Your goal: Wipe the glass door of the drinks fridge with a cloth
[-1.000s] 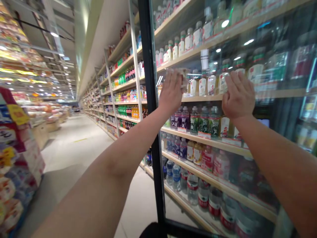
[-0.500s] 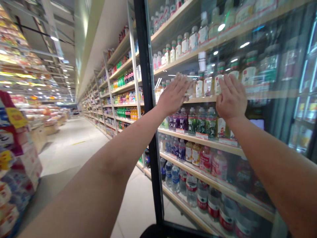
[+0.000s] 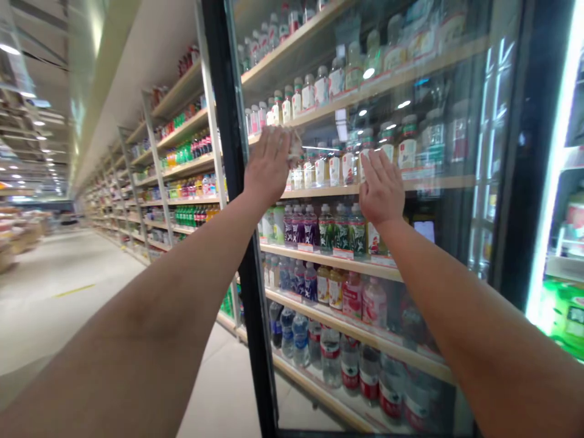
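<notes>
A black-framed glass door (image 3: pixel 438 237) stands swung out in front of me, with bottle shelves showing through it. Near its left frame, my left hand (image 3: pixel 268 163) presses a crumpled whitish cloth (image 3: pixel 295 146) against the pane. The cloth, possibly a tissue, peeks out past the fingertips and is mostly hidden under the palm. To the right, my right hand (image 3: pixel 382 187) rests on the same glass, fingers stretched out and holding nothing.
Bottled drinks (image 3: pixel 340 228) line several wooden shelves behind the glass. A lit cooler with green packs (image 3: pixel 566 313) is at the far right. On the left, a long shelf row (image 3: pixel 182 164) runs back beside a pale floor aisle (image 3: pixel 50 267).
My view has turned right, bringing the lit cooler into sight. My left hand with the cloth has slid left across the glass, close to the door frame. My right hand stays on the pane.
</notes>
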`<act>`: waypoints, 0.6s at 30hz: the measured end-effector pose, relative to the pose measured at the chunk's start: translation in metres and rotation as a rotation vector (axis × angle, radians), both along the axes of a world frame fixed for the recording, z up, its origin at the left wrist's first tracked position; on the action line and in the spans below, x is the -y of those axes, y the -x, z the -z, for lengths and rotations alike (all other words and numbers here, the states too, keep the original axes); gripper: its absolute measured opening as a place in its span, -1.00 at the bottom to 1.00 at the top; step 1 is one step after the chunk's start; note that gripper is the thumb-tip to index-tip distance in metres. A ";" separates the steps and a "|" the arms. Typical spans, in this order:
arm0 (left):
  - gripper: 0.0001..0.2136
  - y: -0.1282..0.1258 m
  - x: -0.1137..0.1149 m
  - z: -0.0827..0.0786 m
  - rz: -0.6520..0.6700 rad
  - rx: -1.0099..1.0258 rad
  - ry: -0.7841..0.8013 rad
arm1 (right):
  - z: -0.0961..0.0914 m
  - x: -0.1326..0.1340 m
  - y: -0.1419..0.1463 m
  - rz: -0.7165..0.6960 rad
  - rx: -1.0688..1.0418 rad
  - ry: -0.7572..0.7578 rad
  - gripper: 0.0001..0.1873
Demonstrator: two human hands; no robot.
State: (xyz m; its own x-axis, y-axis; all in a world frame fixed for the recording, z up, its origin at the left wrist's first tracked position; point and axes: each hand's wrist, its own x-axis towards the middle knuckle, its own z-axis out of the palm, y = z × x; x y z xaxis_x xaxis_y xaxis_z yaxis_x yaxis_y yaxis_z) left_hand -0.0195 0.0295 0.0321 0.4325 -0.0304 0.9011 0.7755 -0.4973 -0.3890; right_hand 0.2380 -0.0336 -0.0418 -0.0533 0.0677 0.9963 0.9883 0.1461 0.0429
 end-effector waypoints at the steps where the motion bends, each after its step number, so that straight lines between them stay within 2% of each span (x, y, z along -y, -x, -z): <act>1: -0.47 0.000 -0.002 -0.004 -0.001 0.082 0.003 | 0.000 0.000 0.000 0.000 0.001 -0.001 -0.34; 3: -0.46 -0.005 -0.004 -0.005 -0.002 0.156 0.000 | 0.000 0.000 0.000 0.000 0.000 -0.002 -0.34; 4: -0.46 -0.009 -0.003 -0.003 -0.003 0.114 -0.004 | 0.000 0.000 -0.001 0.002 0.000 -0.002 -0.34; 8: -0.49 -0.015 0.006 0.006 0.017 -0.339 -0.018 | 0.000 -0.001 -0.001 0.004 0.006 -0.007 -0.33; 9: -0.49 -0.013 0.006 0.004 0.023 -0.376 -0.017 | 0.000 -0.001 -0.002 0.002 0.007 -0.008 -0.33; 10: -0.48 -0.011 0.005 0.000 0.022 -0.333 -0.014 | 0.000 -0.001 -0.002 -0.001 0.009 -0.008 -0.33; 13: -0.45 -0.006 -0.004 -0.013 0.020 0.054 0.007 | -0.001 -0.001 -0.002 -0.008 0.011 -0.004 -0.32; 15: -0.43 -0.010 -0.008 -0.013 0.032 0.224 0.020 | -0.001 -0.001 -0.001 -0.010 0.007 0.002 -0.33; 17: -0.43 -0.019 -0.006 -0.006 0.045 0.192 0.020 | -0.001 -0.001 -0.001 -0.009 0.000 0.006 -0.33; 18: -0.44 -0.023 -0.002 -0.002 0.050 0.093 0.018 | -0.001 -0.001 -0.001 -0.008 -0.002 0.007 -0.34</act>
